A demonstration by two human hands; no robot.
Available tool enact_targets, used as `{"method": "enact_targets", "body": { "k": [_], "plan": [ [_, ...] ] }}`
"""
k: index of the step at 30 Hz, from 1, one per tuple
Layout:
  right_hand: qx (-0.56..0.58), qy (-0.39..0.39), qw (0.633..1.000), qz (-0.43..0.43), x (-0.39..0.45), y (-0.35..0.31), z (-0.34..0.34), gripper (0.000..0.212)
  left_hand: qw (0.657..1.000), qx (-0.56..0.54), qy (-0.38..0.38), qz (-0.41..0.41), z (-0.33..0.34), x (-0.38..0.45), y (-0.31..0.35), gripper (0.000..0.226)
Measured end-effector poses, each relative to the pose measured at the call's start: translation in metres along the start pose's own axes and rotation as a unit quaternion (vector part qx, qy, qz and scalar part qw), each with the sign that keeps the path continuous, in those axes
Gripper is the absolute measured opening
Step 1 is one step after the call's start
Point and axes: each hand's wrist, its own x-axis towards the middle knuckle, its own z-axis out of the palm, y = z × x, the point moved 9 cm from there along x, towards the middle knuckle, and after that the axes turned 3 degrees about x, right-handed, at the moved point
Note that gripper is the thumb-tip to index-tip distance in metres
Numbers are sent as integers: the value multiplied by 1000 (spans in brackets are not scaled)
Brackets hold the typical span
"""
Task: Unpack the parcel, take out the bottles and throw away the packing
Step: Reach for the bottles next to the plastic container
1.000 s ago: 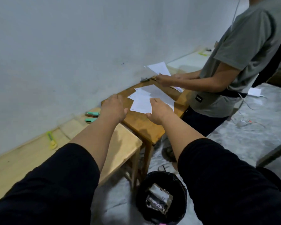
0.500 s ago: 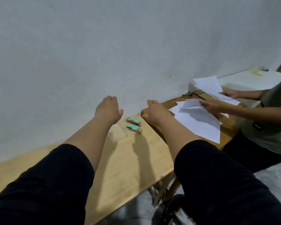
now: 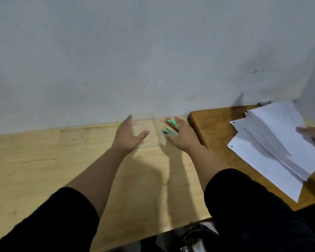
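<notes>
A clear plastic tray [image 3: 147, 124] lies on the pale wooden table [image 3: 44, 160] near the wall. My left hand [image 3: 128, 136] reaches to the tray's left side, fingers spread, thumb stretched over its near part. My right hand [image 3: 182, 136] hovers open just right of the tray, fingers over two small green-capped bottles [image 3: 169, 127] lying side by side. Neither hand holds anything. No parcel box shows in the head view.
A darker wooden table [image 3: 216, 135] adjoins on the right. Another person's hand [image 3: 312, 136] leafs through a stack of white papers [image 3: 273, 148] there. A black bin's rim [image 3: 195, 235] peeks out below the table's front edge. A grey wall stands behind.
My view has swung left, away from the other person. Both my hands left the papers and moved left over the pale table, now flanking the clear tray and the small bottles.
</notes>
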Motion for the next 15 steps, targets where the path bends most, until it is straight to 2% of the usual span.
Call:
{"method": "enact_targets", "body": {
  "k": [6,10,15],
  "plan": [
    [65,9,998,-3,54,50,27,80,999,-9,13,-40,45,19,-30,97],
    [45,0,999,18,80,84,52,88,997,-7,-10,-73,72,24,-48,110],
    [7,12,1000,7,100,101,69,89,996,-14,-16,-89,83,34,-61,114]
  ]
}}
